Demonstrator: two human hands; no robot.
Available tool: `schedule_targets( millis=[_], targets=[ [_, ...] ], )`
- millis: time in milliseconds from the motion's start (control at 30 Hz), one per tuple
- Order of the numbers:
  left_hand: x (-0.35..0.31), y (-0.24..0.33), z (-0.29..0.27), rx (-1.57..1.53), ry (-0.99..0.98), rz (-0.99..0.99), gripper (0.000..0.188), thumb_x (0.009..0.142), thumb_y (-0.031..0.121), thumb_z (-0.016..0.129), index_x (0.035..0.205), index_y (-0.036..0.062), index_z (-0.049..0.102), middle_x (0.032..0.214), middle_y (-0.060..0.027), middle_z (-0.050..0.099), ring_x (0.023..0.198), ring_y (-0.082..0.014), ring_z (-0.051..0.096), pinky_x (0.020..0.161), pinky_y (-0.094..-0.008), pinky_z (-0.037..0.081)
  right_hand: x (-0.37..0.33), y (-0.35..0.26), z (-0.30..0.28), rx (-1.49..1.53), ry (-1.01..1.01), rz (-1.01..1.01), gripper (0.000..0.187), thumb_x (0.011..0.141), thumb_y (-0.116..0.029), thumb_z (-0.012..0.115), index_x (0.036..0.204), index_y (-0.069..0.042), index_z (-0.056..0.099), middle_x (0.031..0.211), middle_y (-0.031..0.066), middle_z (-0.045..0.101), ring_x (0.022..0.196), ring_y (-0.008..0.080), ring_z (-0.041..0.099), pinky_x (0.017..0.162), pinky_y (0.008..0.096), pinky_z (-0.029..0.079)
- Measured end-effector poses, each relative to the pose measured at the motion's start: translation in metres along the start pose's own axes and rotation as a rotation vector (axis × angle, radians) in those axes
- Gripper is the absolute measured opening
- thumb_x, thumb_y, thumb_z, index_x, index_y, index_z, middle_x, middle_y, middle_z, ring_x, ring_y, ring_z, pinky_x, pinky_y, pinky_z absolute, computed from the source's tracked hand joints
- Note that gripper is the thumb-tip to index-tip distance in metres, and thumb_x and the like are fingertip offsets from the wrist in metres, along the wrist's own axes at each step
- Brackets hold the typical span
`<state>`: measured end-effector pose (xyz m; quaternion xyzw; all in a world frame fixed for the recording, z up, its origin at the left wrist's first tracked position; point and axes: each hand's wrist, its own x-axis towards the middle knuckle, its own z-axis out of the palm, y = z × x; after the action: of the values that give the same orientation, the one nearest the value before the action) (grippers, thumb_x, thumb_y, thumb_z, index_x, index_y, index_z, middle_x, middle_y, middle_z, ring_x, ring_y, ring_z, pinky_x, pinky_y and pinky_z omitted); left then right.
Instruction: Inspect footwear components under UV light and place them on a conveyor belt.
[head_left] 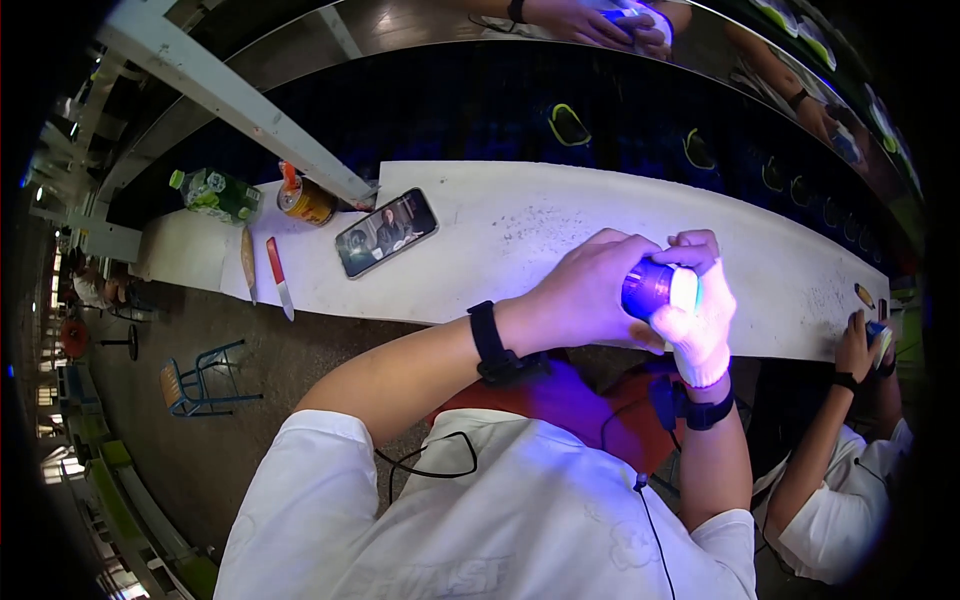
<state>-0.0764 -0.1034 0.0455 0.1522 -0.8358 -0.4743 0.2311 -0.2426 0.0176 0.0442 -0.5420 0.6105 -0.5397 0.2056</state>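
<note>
In front of my chest, both of my hands come together over a short, dark-blue cylinder [647, 288] bathed in violet light. My left hand [592, 284], bare with a black band at the wrist, is closed around its left side. On the other side, my right hand [705, 320] wears a white glove that glows strongly. Its fingers curl around a bright whitish piece [684, 289] at the cylinder's right end. Glare washes out that piece's shape, and I cannot tell whether the two are joined. My right wrist also carries a black band.
A phone [387, 233] lies on the white bench [475, 270], left of my hands. Beyond it are a red-handled knife [280, 280], a can [305, 205] and a green bottle [218, 195]. Glowing outlined pieces [569, 125] lie on a dark belt. A co-worker [835, 470] sits right.
</note>
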Motion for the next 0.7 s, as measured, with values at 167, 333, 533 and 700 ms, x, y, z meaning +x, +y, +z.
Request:
schedule_targets(
  millis=[167,333,533,700],
  targets=[
    [0.000,-0.008,-0.031,0.109,-0.170,-0.244,0.075,0.066,0.039,0.104,0.126,0.0065,0.074,0.110,-0.0113,0.081,0.101,-0.0266,0.080,0.096,-0.0358,0.061,0.016,0.023,0.023,0.978,0.111,0.027,0.017,0.102,-0.019,0.062,0.100,-0.002,0.061,0.104,0.0096,0.057,0.092,0.0198,0.055,0.087,0.0328,0.045],
    [0.005,-0.027,-0.031,-0.059,-0.073,-0.336,0.058,0.068,0.038,0.103,0.107,0.0033,0.076,0.093,-0.0123,0.081,0.088,-0.0254,0.080,0.083,-0.0368,0.062,0.052,0.024,0.031,0.929,-0.017,0.354,0.020,0.102,-0.024,0.066,0.103,-0.004,0.064,0.105,0.0047,0.057,0.096,0.0165,0.054,0.090,0.0325,0.047],
    [0.045,-0.019,-0.020,0.041,-0.122,-0.258,0.051,0.075,0.045,0.097,0.098,0.0035,0.079,0.091,-0.0133,0.082,0.084,-0.0300,0.081,0.080,-0.0388,0.063,0.067,0.024,0.011,0.342,-0.158,0.290,0.016,0.110,-0.022,0.062,0.111,-0.006,0.063,0.106,-0.0034,0.054,0.098,0.0065,0.051,0.091,0.0246,0.046],
    [0.069,0.018,-0.009,0.489,-0.306,-0.255,0.066,0.079,0.045,0.096,0.117,-0.0044,0.072,0.097,-0.0160,0.082,0.089,-0.0277,0.082,0.084,-0.0363,0.064,0.052,0.025,-0.019,0.306,-0.116,0.078,0.026,0.112,-0.029,0.056,0.112,-0.004,0.062,0.110,0.0017,0.057,0.106,0.0124,0.054,0.100,0.0282,0.044]
  ],
)
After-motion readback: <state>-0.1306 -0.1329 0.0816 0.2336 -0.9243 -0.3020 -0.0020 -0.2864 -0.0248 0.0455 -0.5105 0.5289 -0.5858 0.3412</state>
